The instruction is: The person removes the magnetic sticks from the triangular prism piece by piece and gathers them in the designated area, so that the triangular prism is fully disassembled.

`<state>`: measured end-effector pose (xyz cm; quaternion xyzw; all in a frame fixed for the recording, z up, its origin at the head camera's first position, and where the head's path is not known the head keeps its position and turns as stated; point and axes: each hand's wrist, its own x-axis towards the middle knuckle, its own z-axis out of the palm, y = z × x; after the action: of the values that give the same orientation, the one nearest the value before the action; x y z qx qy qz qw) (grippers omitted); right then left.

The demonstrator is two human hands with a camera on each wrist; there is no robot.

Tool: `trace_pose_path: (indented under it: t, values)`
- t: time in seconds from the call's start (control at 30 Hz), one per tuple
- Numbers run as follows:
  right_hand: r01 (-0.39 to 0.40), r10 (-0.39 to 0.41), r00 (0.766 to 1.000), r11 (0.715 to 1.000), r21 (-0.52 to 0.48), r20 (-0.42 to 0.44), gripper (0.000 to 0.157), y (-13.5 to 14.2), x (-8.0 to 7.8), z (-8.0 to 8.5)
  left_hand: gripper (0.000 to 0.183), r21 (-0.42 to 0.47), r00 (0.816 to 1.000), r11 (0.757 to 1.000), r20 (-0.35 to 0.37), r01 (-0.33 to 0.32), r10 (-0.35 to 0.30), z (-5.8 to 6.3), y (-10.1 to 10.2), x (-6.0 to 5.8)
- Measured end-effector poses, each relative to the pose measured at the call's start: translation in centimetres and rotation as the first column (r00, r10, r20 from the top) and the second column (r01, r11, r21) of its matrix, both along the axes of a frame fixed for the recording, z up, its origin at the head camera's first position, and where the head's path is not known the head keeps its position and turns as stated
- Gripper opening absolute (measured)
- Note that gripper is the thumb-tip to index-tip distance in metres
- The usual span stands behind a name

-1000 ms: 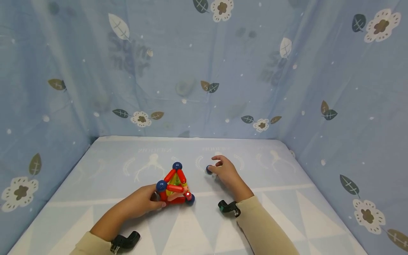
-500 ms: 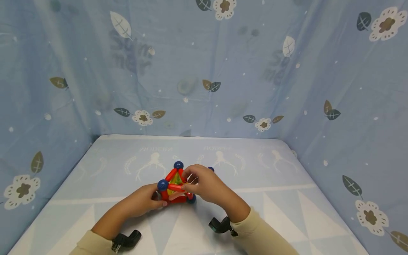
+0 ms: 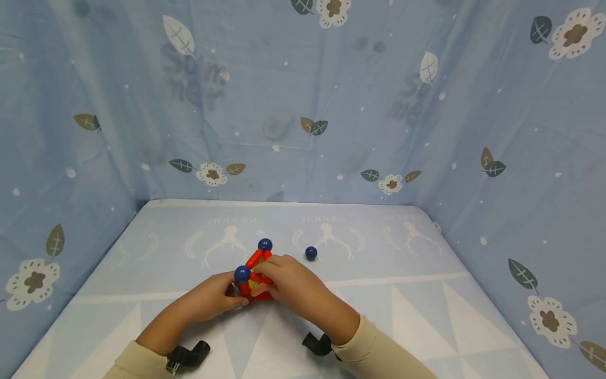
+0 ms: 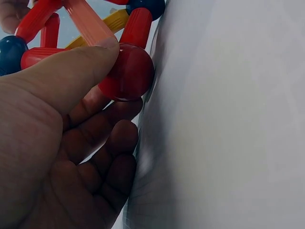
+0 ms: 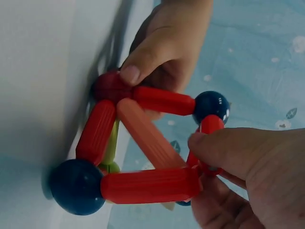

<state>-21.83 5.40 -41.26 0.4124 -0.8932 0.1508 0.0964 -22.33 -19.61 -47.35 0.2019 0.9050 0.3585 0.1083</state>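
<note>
A stick-and-ball toy frame point(image 3: 255, 257), built of red, salmon and yellow-green rods joined by balls, stands on the table. My left hand point(image 3: 208, 301) holds its lower left corner, with thumb and fingers around the red ball point(image 4: 127, 72). At the frame's right side, my right hand point(image 3: 300, 287) pinches a red rod point(image 5: 211, 125) just below a blue ball point(image 5: 211, 106). A salmon rod point(image 5: 150, 133) runs from the red ball toward those fingers. Another blue ball point(image 5: 77, 186) forms the lower right corner, which my right hand hides in the head view.
A loose blue ball point(image 3: 311, 253) lies on the patterned tablecloth point(image 3: 379, 247), behind and right of the frame. Blue flowered curtains point(image 3: 293, 105) enclose the back and sides. Black wrist-camera mounts point(image 3: 188, 356) sit at both sleeves.
My right hand has left the loose blue ball, moved left to the frame and gripped a red rod there. My left hand has stayed at the same corner.
</note>
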Motion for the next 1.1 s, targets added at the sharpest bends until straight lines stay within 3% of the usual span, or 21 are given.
trace_pose_path:
  t: [0.1, 0.23, 0.3, 0.43, 0.5, 0.6, 0.83, 0.97, 1.1]
  values:
    - [-0.006, 0.006, 1.000, 1.000, -0.008, -0.006, 0.034, 0.3, 0.0, 0.2, 0.038, 0.006, 1.000, 1.000, 0.000, 0.006, -0.006, 0.0, 0.0, 0.0]
    - [0.030, -0.003, 0.986, 0.986, -0.161, 0.165, 0.027, 0.8, -0.3, 0.4, 0.038, 0.003, 1.000, 1.000, -0.008, 0.013, -0.013, 0.0, 0.0, -0.1]
    - [0.087, 0.003, 0.951, 0.957, -0.278, 0.310, 0.023, 1.0, -0.6, 0.4, 0.038, -0.003, 1.000, 1.000, -0.008, 0.012, -0.012, 0.0, 0.1, -0.2]
    - [0.251, 0.024, 0.835, 0.873, -0.419, 0.550, 0.013, 1.1, -1.2, -0.1, 0.038, -0.008, 1.000, 1.000, 0.006, 0.001, -0.001, 0.0, 0.2, -0.2]
    - [0.310, 0.033, 0.787, 0.843, -0.440, 0.616, 0.010, 1.1, -1.5, -0.5, 0.037, -0.009, 1.000, 1.000, 0.013, -0.003, 0.003, 0.0, 0.1, -0.2]
    - [0.343, 0.054, 0.751, 0.819, -0.460, 0.658, 0.007, 1.1, -1.7, -0.8, 0.038, -0.010, 1.000, 1.000, 0.015, -0.003, 0.004, 0.0, 0.1, -0.1]
    - [0.337, 0.087, 0.734, 0.814, -0.473, 0.673, 0.008, 1.1, -1.9, -0.8, 0.038, -0.008, 1.000, 1.000, 0.021, -0.007, 0.007, 0.3, 0.2, -0.1]
    - [0.347, 0.066, 0.737, 0.817, -0.460, 0.673, 0.006, 1.1, -1.7, -0.7, 0.036, -0.007, 1.000, 1.000, 0.017, 0.007, -0.007, 0.3, 0.2, -0.1]
    - [0.339, 0.031, 0.760, 0.834, -0.436, 0.650, 0.006, 1.1, -1.7, -0.8, 0.035, -0.005, 1.000, 1.000, 0.013, 0.011, -0.011, 0.3, 0.2, 0.0]
